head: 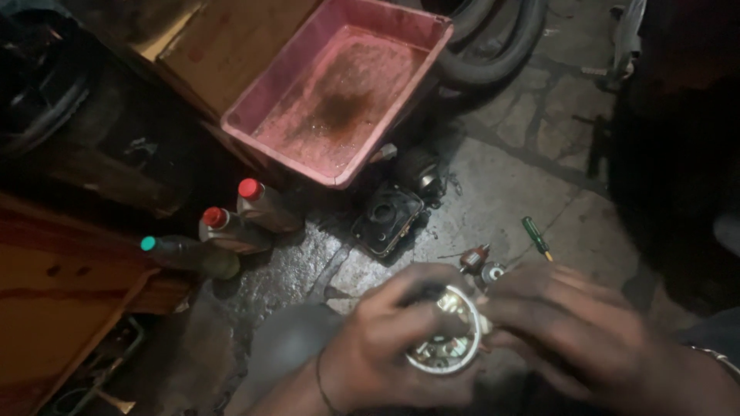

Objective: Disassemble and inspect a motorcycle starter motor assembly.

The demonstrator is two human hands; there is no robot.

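Your left hand (385, 347) wraps around a round silver metal part (447, 331), fingers curled over its top edge, holding it. Your right hand (570, 323) closes on the same part from the other side, fingers bent against its rim. The part sits low centre, above the floor (509, 177). Just beyond the part: a small reddish-tipped piece (474, 258) and a green-handled screwdriver (536, 237). Further beyond the part, a black housing (388, 219), then a pink tray (339, 88). Left of the part, three bottles (231, 227), two red-capped, one green-capped.
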